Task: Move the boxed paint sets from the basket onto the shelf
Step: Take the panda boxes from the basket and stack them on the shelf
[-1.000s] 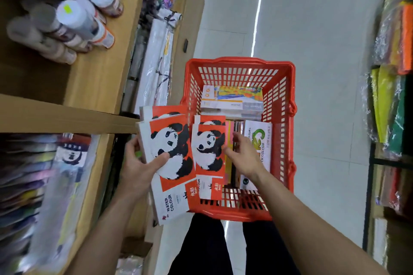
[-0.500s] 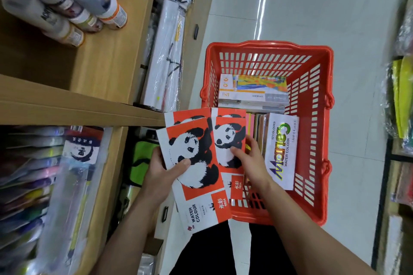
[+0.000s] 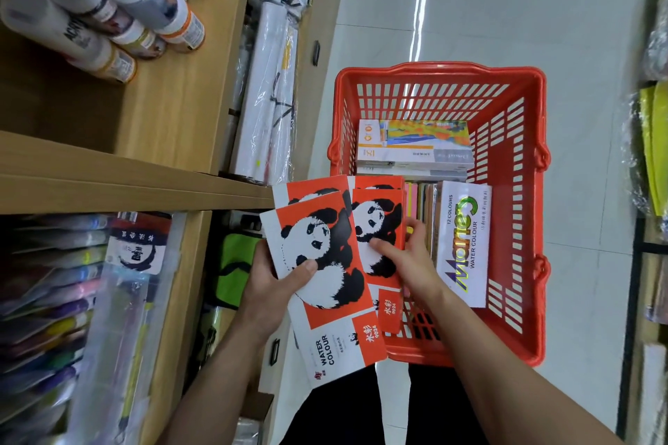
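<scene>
So the left hand (image 3: 274,285) is gripping a red-and-white panda box (image 3: 325,264) marked WATER COLOUR. The thumb is pressed on the front over the panda and the fingers are wrapped round the left edge. Another box of the same kind is tucked right behind it, its top edge poking out on the far side. It looks like the same hand carries both, but I can't see the back. That pair is outside the basket, just to its left, in front of the wooden shelf (image 3: 126,188) edge.

The right hand (image 3: 408,260) is pinching a second panda box (image 3: 377,217), thumb on the front, fingers curled round its right edge. That one stands upright at the left side of the red basket (image 3: 433,70). The left hand's box overlaps it a bit, and one more panda box shows behind it.

Also in the basket:
- a white Marie's box (image 3: 466,246) saying 12 COLOURS, upright just right of the right hand
- some thin boxes (image 3: 421,199) on edge between it and the pandas
- a flat stack of boxes (image 3: 415,152) at the far end, the top one with a colourful painting on the lid

The upper shelf on the left has a bunch of paint bottles (image 3: 126,0) with white caps. The lower shelf holds blurry packs of coloured stuff in plastic. Long wrapped white rolls (image 3: 267,94) stand beside the shelf unit, and a green bag (image 3: 235,264) sits down low near the left hand. There's pale tiled floor (image 3: 506,11) around the basket.
</scene>
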A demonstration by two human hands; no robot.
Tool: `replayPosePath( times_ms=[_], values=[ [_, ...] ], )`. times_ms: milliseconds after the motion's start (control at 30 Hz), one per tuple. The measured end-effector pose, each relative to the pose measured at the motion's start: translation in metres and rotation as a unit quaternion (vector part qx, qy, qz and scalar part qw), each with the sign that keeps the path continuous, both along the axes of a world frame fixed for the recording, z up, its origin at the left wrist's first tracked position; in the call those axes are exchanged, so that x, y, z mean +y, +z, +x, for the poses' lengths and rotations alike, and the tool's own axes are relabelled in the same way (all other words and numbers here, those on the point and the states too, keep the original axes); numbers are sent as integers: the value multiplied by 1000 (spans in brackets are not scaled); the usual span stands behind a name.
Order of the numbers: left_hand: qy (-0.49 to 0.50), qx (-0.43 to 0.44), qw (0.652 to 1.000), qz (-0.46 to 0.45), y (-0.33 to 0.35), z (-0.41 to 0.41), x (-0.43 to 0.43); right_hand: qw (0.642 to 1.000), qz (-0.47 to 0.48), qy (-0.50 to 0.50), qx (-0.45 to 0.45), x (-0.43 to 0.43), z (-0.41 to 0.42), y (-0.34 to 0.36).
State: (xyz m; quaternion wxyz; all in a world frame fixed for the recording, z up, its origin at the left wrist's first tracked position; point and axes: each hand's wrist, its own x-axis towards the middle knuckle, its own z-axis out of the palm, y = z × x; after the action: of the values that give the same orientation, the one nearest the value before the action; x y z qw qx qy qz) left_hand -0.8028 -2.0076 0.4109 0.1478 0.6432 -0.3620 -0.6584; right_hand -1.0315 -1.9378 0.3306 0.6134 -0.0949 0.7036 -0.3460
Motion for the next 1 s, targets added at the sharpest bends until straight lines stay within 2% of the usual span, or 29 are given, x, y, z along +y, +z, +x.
replayPosePath(
  times_ms=[100, 267, 500, 633, 800, 1000],
  values=[
    [2, 5, 1000, -7, 2, -3, 2, 999, -2, 45, 28, 6, 8, 7],
    [17, 12, 1000, -13, 10, -12, 4, 992, -22, 16, 123, 10, 4, 28],
    [24, 19, 998, -54, 45, -21, 9, 986, -43, -24, 161, 29, -46, 85],
    [60, 36, 994, -89, 87, -31, 18, 982, -93, -17, 163, 31, -71, 124],
    [122, 57, 981, -138, 153, -42, 52, 977, -180, 37, 112, 20, -88, 190],
    [223, 52, 944, -239, 239, -35, 109, 948, -280, 134, 66, 5, -80, 276]
  ],
)
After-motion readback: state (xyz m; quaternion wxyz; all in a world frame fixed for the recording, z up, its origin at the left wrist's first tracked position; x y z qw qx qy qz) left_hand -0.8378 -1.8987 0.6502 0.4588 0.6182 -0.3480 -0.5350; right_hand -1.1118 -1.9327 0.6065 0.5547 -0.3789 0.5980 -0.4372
